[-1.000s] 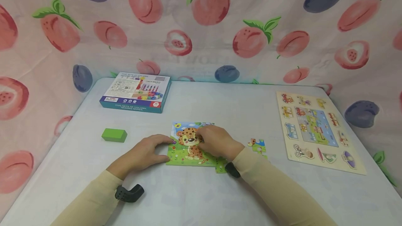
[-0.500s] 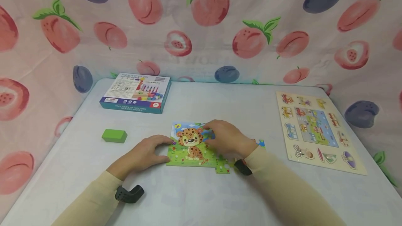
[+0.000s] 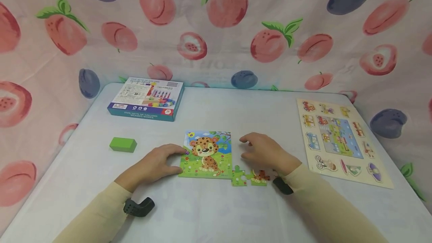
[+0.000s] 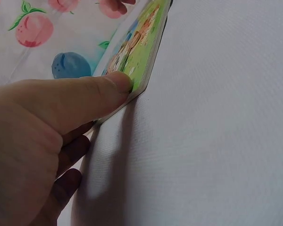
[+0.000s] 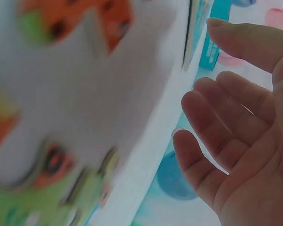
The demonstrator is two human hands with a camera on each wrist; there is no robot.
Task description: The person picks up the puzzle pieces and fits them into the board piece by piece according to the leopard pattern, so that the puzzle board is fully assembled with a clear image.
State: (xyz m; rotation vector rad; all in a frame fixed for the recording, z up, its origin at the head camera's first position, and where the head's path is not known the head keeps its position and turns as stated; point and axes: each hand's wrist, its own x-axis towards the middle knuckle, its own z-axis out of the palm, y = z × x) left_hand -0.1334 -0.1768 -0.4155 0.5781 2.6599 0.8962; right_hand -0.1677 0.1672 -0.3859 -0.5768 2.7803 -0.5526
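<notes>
A square jigsaw puzzle [image 3: 204,155] with a leopard cub picture lies flat at the middle of the table, its picture area filled. At its left edge my left hand [image 3: 153,164] touches the board, the thumb [image 4: 101,92] resting on the near corner in the left wrist view. My right hand [image 3: 266,153] hovers right of the puzzle, fingers apart and holding nothing. Below that hand lie loose pieces: a green jigsaw piece [image 3: 238,178] beside the puzzle's lower right corner and a spotted orange-and-green piece [image 3: 260,177]. In the right wrist view the nearby pieces look blurred, and the palm is bare.
A flat box of beaded columns [image 3: 146,98] stands at the back left. Nearer sits a green block [image 3: 123,144]. At the right lies a wooden peg puzzle board [image 3: 341,141] with vehicle pictures. Fruit-printed cloth [image 3: 216,48] hangs behind the table.
My right hand has lifted off the puzzle's upper right and moved right, showing the tree corner in place. The left hand has stayed still at the left edge.
</notes>
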